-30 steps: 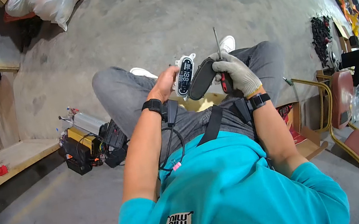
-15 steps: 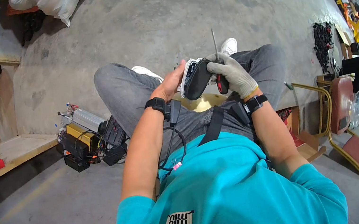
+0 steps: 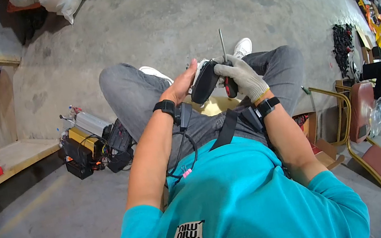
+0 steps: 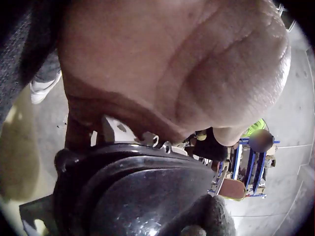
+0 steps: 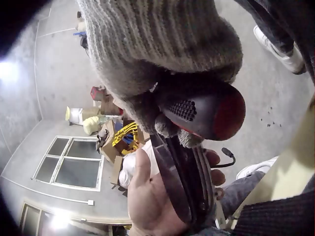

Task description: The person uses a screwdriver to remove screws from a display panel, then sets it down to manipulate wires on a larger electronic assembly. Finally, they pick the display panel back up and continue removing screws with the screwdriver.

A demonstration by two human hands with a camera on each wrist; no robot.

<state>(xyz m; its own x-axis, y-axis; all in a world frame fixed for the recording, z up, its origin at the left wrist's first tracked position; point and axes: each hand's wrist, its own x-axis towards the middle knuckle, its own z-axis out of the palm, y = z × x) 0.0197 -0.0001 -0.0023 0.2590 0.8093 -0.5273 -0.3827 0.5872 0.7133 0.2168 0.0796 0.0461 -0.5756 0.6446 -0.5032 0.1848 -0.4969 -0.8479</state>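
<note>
My bare left hand grips an oval display unit with a white housing; its lit digits are hidden now. Against its face lies a black oval cover, shiny with a stepped rim in the left wrist view. My gloved right hand pinches the cover by its right edge. That same hand holds a screwdriver, its black and red handle in the palm and its shaft pointing away from me. In the right wrist view the left fingers curl behind the stacked parts, thumb raised.
A yellowish surface shows between my crossed legs. To the left are a heap of electronic parts and a low wooden platform with a red cloth. A tipped chair and an open cardboard box lie on the right.
The black cover has moved left from beside the display unit onto its face, hiding the digits. The right hand and screwdriver moved left with it; the left hand has tilted the unit.
</note>
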